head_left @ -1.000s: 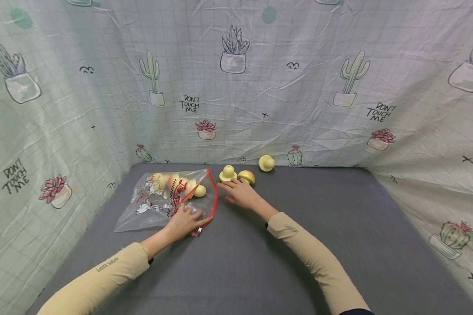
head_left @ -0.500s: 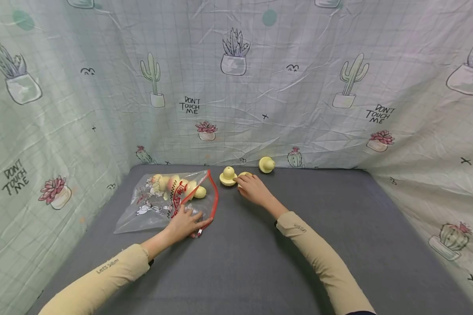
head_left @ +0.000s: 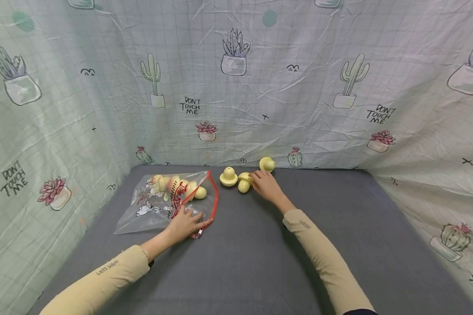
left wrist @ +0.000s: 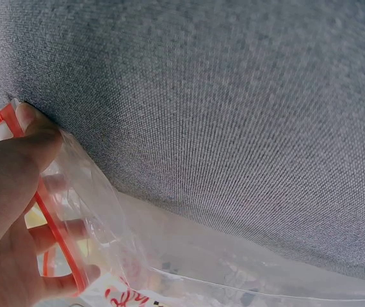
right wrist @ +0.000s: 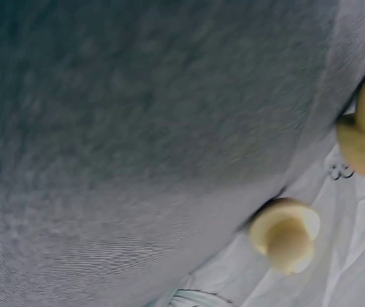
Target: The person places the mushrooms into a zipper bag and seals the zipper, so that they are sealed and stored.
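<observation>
On the left lies a clear zip bag [head_left: 142, 218] with a red zip edge and printed figures; several yellow, partly reddish mushroom-shaped pieces [head_left: 200, 192] show in it. My left hand [head_left: 184, 223] pinches the bag's opening edge, thumb on one side and fingers on the other, as the left wrist view shows. Outside the bag are three pale yellow toy mushrooms: one on its cap [head_left: 228, 177], a middle mushroom [head_left: 244, 183] with its stem toward me, and a back mushroom [head_left: 267, 164]. My right hand [head_left: 269, 186] is beside the middle one, fingers extended; contact cannot be told.
A grey cloth-covered table [head_left: 236, 267] lies under everything. A curtain [head_left: 256, 87] printed with potted cacti hangs along the back and both sides. The back mushroom lies close to the curtain's foot.
My right hand has moved right, from the left mushroom across the middle one to its right side. The middle mushroom has turned, its stem now facing me. The left hand and bag stay put.
</observation>
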Demonstrator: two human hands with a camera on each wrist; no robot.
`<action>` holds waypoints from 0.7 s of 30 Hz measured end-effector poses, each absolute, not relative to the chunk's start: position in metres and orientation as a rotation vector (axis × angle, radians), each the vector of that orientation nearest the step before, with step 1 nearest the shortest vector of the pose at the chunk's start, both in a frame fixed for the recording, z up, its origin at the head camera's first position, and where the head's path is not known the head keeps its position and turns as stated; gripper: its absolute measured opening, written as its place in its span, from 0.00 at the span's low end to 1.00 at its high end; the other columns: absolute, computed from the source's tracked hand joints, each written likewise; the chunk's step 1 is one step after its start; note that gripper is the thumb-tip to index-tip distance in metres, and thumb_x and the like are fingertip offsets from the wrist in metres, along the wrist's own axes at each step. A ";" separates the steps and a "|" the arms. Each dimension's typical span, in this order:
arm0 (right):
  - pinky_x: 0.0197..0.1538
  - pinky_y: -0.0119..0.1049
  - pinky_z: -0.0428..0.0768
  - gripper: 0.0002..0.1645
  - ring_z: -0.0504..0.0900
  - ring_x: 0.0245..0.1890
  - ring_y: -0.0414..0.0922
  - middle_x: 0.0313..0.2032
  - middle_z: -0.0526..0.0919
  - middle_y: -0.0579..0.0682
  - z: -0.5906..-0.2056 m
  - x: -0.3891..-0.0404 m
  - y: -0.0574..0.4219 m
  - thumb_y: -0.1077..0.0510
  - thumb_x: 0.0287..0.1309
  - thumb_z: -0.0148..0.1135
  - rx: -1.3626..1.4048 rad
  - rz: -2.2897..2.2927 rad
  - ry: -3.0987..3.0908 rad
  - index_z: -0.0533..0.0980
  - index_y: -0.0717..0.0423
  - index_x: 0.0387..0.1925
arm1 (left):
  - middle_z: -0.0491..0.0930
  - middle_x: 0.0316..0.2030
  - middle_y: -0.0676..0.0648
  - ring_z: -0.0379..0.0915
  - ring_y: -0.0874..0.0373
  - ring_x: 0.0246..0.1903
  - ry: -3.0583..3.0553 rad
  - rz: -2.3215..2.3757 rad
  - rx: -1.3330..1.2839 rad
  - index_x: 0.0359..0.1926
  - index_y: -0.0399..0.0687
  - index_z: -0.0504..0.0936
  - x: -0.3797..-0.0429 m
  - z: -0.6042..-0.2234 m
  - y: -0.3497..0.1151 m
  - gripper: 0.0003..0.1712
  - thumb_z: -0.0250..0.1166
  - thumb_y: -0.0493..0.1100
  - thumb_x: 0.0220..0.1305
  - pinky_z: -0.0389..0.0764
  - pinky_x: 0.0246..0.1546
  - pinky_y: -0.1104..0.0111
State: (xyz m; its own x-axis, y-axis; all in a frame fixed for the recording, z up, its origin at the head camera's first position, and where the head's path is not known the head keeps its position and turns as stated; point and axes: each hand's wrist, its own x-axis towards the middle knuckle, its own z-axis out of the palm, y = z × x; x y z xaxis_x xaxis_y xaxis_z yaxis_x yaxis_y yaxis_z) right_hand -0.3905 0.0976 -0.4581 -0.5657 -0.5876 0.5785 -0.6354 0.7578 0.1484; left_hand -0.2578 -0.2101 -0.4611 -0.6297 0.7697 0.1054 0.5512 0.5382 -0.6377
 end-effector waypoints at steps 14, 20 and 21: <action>0.36 0.44 0.72 0.13 0.74 0.38 0.51 0.37 0.76 0.55 -0.461 -0.407 0.121 0.62 0.52 0.58 0.711 0.153 -2.357 0.75 0.58 0.42 | 0.75 0.49 0.54 0.74 0.51 0.38 -2.426 0.776 -1.106 0.60 0.69 0.66 -0.259 -0.462 -0.209 0.38 0.55 0.64 0.42 0.71 0.43 0.49; 0.37 0.47 0.72 0.14 0.74 0.41 0.53 0.42 0.74 0.58 -0.455 -0.414 0.128 0.61 0.54 0.57 0.624 0.204 -2.434 0.73 0.59 0.44 | 0.75 0.48 0.54 0.74 0.52 0.36 -2.398 0.771 -1.102 0.60 0.69 0.66 -0.260 -0.462 -0.209 0.39 0.55 0.65 0.41 0.71 0.42 0.50; 0.38 0.47 0.72 0.14 0.74 0.41 0.53 0.42 0.73 0.58 -0.454 -0.415 0.130 0.61 0.54 0.56 0.609 0.209 -2.445 0.72 0.59 0.44 | 0.75 0.48 0.54 0.74 0.52 0.36 -2.386 0.772 -1.101 0.59 0.69 0.66 -0.260 -0.462 -0.209 0.39 0.55 0.65 0.41 0.71 0.41 0.50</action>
State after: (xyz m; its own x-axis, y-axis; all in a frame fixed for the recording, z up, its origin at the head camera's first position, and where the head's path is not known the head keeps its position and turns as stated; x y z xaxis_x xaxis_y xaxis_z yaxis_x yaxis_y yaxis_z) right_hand -0.4152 0.1298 -0.4538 -0.7121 -0.3760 0.5930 -0.4712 0.8820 -0.0066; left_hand -0.2596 -0.2094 -0.4621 -0.6099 0.7827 0.1243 0.5618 0.5376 -0.6288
